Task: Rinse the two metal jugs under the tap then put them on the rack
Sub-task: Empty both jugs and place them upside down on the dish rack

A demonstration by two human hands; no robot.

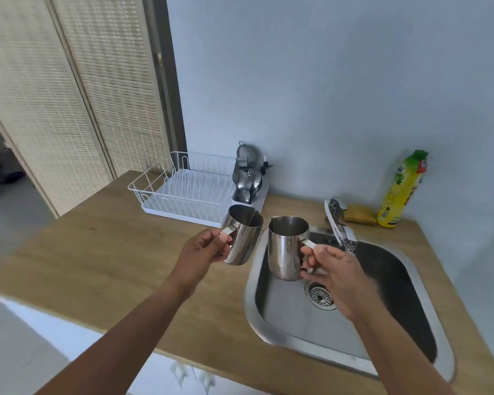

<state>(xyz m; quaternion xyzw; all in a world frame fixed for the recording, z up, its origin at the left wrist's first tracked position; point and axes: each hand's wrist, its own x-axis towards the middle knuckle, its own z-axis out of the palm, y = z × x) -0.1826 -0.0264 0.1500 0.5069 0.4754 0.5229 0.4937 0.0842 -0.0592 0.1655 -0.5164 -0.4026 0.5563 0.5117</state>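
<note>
I hold two shiny metal jugs by their handles. My left hand [204, 249] grips the left jug [244, 238], which tilts away over the wooden counter, just in front of the white dish rack [180, 192]. My right hand [335, 277] grips the right jug [285, 249], upright above the left side of the steel sink [268, 326]. The tap [341, 226] stands to the right of this jug, its spout over the basin. No water is visible running from it.
A cutlery holder [247, 181] full of spoons and forks sits at the rack's right end. A yellow sponge [360, 214] and a yellow-green detergent bottle [402, 189] stand behind the sink by the wall. The drain [321, 297] is in the basin's middle. Woven folding doors are at left.
</note>
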